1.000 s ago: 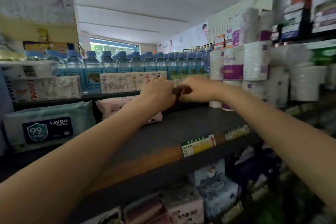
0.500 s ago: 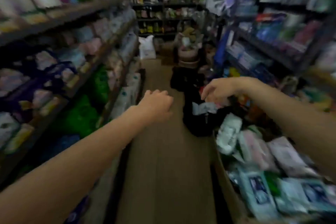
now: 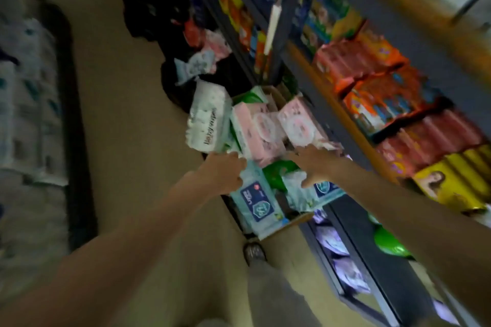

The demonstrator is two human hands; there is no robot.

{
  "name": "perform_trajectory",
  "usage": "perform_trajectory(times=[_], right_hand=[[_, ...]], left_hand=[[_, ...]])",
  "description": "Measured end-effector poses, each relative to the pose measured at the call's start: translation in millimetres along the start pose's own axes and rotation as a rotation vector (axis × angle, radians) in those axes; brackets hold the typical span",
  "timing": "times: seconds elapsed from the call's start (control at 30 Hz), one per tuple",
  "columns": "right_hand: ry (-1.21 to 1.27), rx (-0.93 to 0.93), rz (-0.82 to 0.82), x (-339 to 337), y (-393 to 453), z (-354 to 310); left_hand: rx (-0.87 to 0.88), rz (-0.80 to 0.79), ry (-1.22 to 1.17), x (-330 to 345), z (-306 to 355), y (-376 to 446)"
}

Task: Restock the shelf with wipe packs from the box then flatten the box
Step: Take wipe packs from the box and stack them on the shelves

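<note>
An open cardboard box (image 3: 292, 223) stands on the floor against the right shelving, heaped with wipe packs. On top lie a white pack (image 3: 210, 119), two pink packs (image 3: 255, 130) (image 3: 297, 122), light blue packs (image 3: 255, 202) (image 3: 318, 191) and a green one (image 3: 276, 175). My left hand (image 3: 225, 170) hovers at the upper edge of the near blue pack with fingers loosely curled and nothing in them. My right hand (image 3: 316, 164) is spread open just above the pink and blue packs. Motion blur hides whether either hand touches a pack.
Right shelving (image 3: 332, 103) holds orange and red packets (image 3: 372, 82) and yellow packets (image 3: 457, 180). Black bags (image 3: 159, 16) with loose packs lie on the floor beyond the box. White packs (image 3: 26, 87) line the low left shelf. My shoe (image 3: 253, 252) is beside the box; the tan aisle floor (image 3: 119, 114) runs between.
My view swung from the upper shelf, down the aisle, onto the box on the floor. Both hands left the shelf empty and dropped to just above the packs.
</note>
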State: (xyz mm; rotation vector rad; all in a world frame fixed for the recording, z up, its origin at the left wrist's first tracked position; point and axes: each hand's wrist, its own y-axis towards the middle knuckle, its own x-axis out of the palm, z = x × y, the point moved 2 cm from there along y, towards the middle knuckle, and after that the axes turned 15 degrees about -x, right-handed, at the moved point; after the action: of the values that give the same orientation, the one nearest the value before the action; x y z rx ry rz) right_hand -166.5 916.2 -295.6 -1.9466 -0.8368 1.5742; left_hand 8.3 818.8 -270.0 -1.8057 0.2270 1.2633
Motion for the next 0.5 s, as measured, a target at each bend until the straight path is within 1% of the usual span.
perform_trajectory(times=[0.1, 0.17, 0.23, 0.33, 0.37, 0.43, 0.5], right_hand=[[-0.022, -0.017, -0.039, 35.2, 13.2, 21.1], [-0.029, -0.024, -0.039, 50.9, 23.7, 23.0], [-0.090, -0.044, -0.037, 59.4, 32.7, 16.6], [-0.182, -0.059, 0.132, 51.5, 41.8, 7.6], [-0.199, -0.067, 0.155, 47.8, 44.1, 5.9], [-0.196, -0.063, 0.148, 42.7, 47.3, 4.4], [-0.131, -0.008, 0.155, 35.7, 44.3, 4.5]], left_hand=[[-0.030, -0.137, -0.107, 15.1, 22.8, 29.0], [-0.017, -0.191, -0.091, 21.6, 35.8, 40.0], [0.006, -0.196, -0.017, 24.7, 47.2, 44.9], [0.034, -0.197, -0.017, 20.7, 60.7, 45.7], [0.040, -0.193, -0.033, 17.5, 63.7, 45.1], [0.040, -0.194, -0.073, 12.4, 67.4, 43.0], [0.014, -0.214, -0.144, 8.8, 68.1, 40.5]])
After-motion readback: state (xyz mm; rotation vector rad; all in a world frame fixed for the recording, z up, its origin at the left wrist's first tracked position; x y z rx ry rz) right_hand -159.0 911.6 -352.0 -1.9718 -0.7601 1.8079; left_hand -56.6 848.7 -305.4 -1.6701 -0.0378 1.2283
